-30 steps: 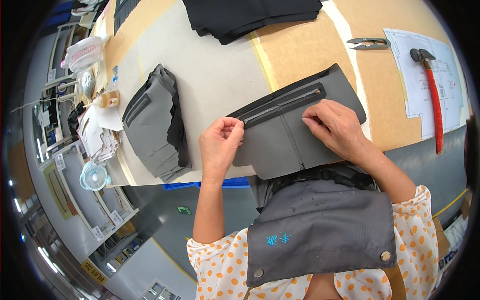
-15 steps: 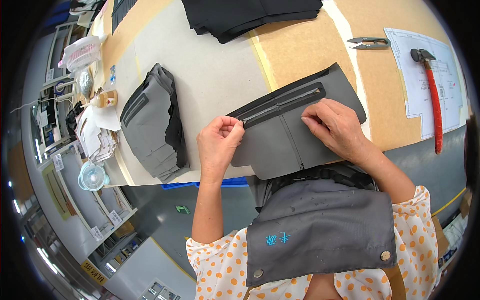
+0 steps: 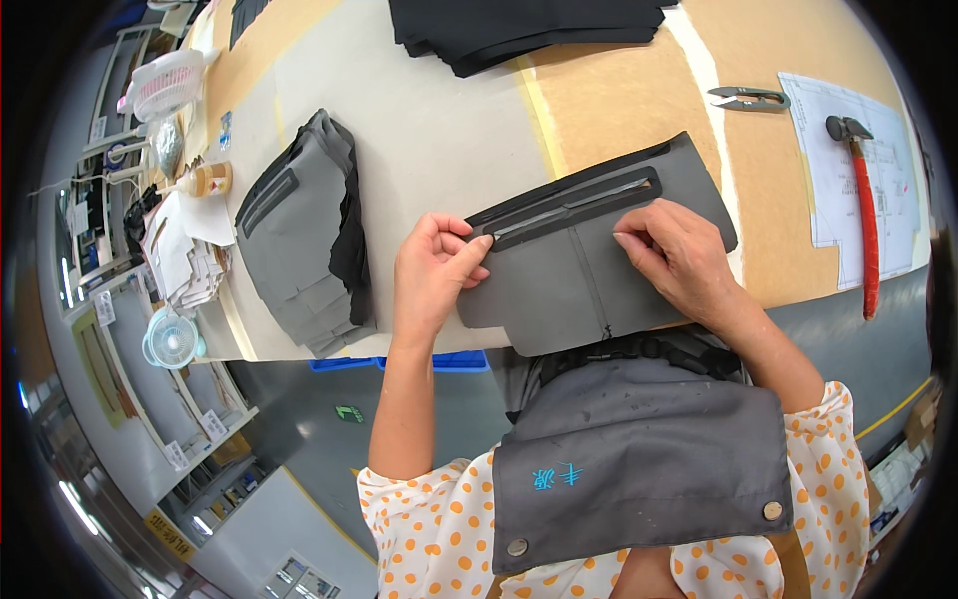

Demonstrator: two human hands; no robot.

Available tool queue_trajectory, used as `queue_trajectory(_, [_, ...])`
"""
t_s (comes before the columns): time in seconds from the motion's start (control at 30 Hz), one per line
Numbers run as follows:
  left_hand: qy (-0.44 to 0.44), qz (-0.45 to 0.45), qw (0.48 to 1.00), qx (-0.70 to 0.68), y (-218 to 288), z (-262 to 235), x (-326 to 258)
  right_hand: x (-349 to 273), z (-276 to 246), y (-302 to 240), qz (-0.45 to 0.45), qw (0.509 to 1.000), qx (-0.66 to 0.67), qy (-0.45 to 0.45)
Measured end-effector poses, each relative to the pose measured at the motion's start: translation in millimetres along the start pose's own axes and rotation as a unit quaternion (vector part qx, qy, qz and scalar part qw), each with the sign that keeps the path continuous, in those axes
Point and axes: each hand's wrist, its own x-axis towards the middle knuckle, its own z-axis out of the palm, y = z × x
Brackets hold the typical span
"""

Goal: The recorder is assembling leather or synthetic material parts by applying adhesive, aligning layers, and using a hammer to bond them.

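Note:
A dark grey fabric panel (image 3: pixel 539 290) lies at a slant across the table's near edge, with a seam running down its middle. Along its far side is a long slot framed in black (image 3: pixel 574 208), with a pale strip showing inside. My left hand (image 3: pixel 431 275) is at the slot's left end. Its thumb rests by the slot's corner, and its fingers are loosely bent and apart. Over the panel's right part, below the slot's right end, my right hand (image 3: pixel 684 260) has thumb and forefinger pressed together. Whatever they may pinch is hidden.
A stack of similar grey panels (image 3: pixel 299 240) lies to the left, and black fabric pieces (image 3: pixel 529 30) at the far side. Thread snips (image 3: pixel 750 99), a paper pattern (image 3: pixel 808 160) and a red-handled hammer (image 3: pixel 864 200) are on the right. A glue bottle (image 3: pixel 208 180) stands far left.
My left thumb and forefinger, pinched together at the slot's left end before, have come apart. My right hand stays pinched over the panel. The whole view has shifted slightly.

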Motion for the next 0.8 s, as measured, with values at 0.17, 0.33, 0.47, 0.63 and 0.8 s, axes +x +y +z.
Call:
queue_trajectory(0.17, [-0.032, -0.016, 0.999, -0.024, 1.4, -1.0, 4.3, -0.6, -0.1, 1.6, 0.028, 1.0, -0.003, -0.011])
queue_trajectory(0.33, [-0.033, 0.003, 0.999, -0.032, -2.8, -0.9, 4.8, -1.5, -0.8, -1.3, 0.023, 1.0, -0.006, -0.002])
queue_trajectory(0.47, [-0.044, 0.019, 0.999, -0.024, -4.9, -3.0, 5.9, -2.6, 0.9, -2.2, 0.038, 0.999, 0.017, 0.005])
queue_trajectory(0.63, [-0.054, 0.044, 0.997, -0.012, -8.1, -5.7, 9.8, 7.6, -11.0, -12.2, 0.093, 0.993, 0.017, -0.066])
queue_trajectory(0.8, [-0.061, 0.056, 0.997, 0.006, -5.2, -5.5, 13.1, 42.0, 5.1, -15.7, -0.058, 0.992, -0.041, -0.107])
